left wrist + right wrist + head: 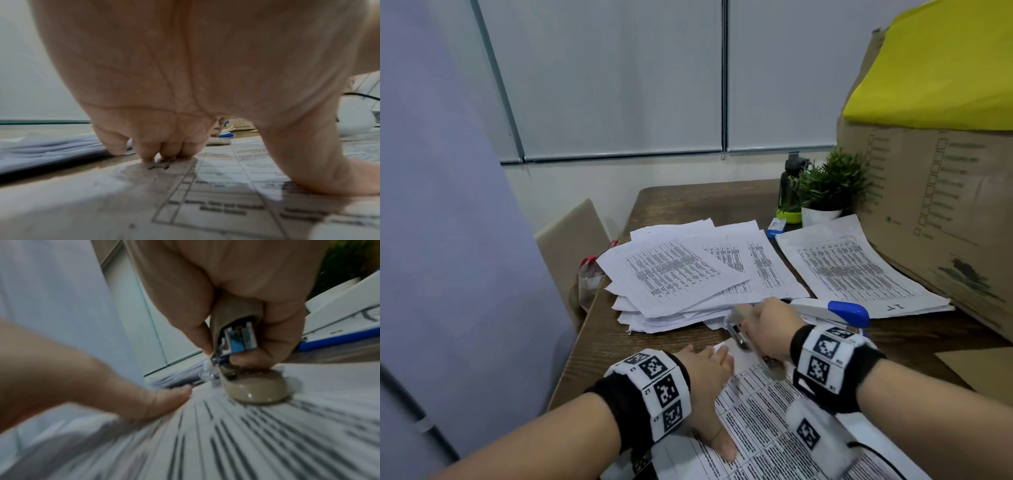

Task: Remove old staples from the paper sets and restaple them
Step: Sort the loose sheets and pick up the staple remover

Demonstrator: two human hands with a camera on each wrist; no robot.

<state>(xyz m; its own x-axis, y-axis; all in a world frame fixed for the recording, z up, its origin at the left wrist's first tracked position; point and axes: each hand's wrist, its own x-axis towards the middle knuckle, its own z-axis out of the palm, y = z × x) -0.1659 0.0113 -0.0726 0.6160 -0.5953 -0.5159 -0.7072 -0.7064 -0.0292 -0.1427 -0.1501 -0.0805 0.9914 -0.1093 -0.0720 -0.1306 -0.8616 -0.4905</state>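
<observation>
Both forearms are bare from the elbow down. Each wrist carries a black elastic band [616, 404] wrapped by a white strap [657, 387] printed with square black-and-white coded markers; small printed labels sit beside the markers on the left strap. The right wrist's black band [835, 373] bears the same kind of white marker strap [825, 353]. Below that right band hangs a white block [815, 435] with another marker, and a thin black cable [876, 455] runs off beside it, probably from the wrist camera.
</observation>
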